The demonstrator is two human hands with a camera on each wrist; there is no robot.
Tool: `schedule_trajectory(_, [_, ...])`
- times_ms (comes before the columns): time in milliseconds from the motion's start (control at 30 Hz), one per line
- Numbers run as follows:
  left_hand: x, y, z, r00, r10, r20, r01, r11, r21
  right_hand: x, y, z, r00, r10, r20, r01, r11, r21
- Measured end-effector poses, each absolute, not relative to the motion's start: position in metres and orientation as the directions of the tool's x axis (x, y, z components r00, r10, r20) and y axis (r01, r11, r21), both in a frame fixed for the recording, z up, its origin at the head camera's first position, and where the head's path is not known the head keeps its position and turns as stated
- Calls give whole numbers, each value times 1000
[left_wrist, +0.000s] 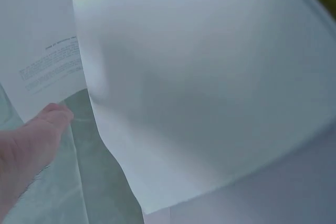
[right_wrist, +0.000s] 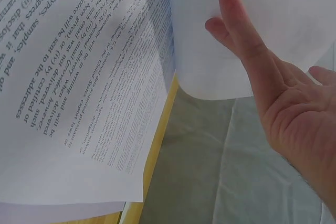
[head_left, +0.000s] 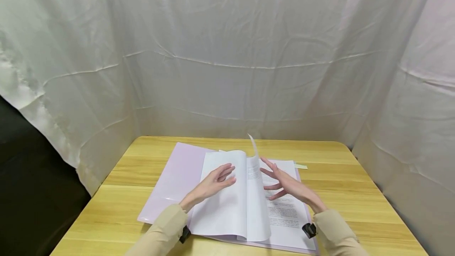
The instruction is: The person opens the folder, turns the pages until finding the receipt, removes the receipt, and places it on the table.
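Note:
An open pale purple folder [head_left: 174,181] with white printed sheets lies on the table. Turned pages [head_left: 220,212] lie on its left side; a page of dense text [head_left: 286,216] faces up on the right. Between them one sheet [head_left: 257,208] stands up and curls, half turned. My right hand [head_left: 289,183], fingers spread, is at this sheet's right side; in the right wrist view its straight fingers [right_wrist: 244,30] overlap the sheet. Over the left pages hovers my left hand [head_left: 211,183], fingers loosely extended, gripping nothing. Only part of the left hand [left_wrist: 34,140] shows in the left wrist view.
A pale tab [head_left: 301,166] sticks out from the folder's right edge. The wooden table [head_left: 359,196] ends at a hanging white cloth [head_left: 249,58] behind and at the sides. Something black [head_left: 32,185] stands at the far left.

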State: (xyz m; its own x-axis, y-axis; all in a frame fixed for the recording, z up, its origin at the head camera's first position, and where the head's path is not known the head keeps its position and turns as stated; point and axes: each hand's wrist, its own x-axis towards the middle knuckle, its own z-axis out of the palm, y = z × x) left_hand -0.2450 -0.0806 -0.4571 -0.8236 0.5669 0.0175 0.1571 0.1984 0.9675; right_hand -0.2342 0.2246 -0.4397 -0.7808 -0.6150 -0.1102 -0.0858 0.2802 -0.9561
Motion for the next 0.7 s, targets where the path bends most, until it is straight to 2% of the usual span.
schedule_trajectory(400, [-245, -71, -454, -813, 583, 0, 93, 131, 987, -232, 218, -439, -775, -623, -108, -103, 293, -951])
schedule_trajectory(600, [-248, -70, -454, -775, 632, 4, 24, 23, 999, -231, 215, -439, -775, -621, -120, -98, 306, -947])
schedule_trajectory(700, [-249, -70, -453, -776, 630, -4, -25, -26, 999, -230, 214, -440, -773, -624, -120, -106, 313, -944])
